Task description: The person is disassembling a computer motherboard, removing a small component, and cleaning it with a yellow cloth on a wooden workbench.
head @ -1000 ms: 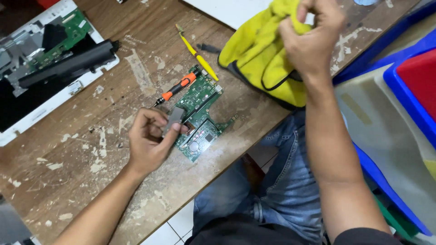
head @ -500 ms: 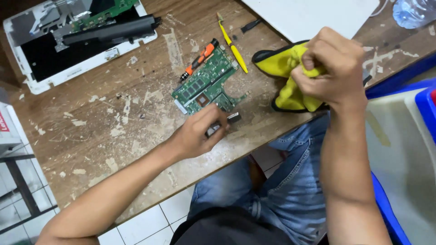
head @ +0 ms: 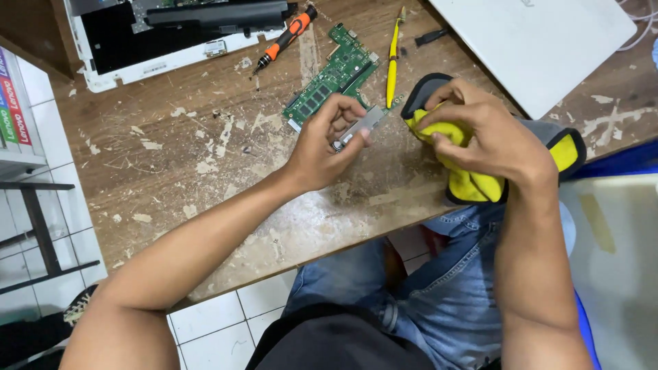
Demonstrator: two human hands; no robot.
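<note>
My left hand (head: 327, 140) pinches a small grey metal part (head: 362, 124) just off the near edge of a green circuit board (head: 334, 74) that lies on the worn wooden table (head: 205, 164). My right hand (head: 480, 133) is closed on a bunched yellow cloth with a dark trim (head: 473, 179), close to the right of the metal part. Part of the cloth is hidden under my fingers.
An orange-handled screwdriver (head: 286, 36) and a thin yellow tool (head: 392, 58) lie beside the board. An opened white laptop base (head: 171, 31) sits at the back left, a white laptop lid (head: 534, 41) at the back right. The table's front edge runs above my jeans (head: 445, 301).
My left hand has lifted the small metal part off the board and brought it toward my right hand. My right hand has pulled the yellow cloth down and bunched it tighter.
</note>
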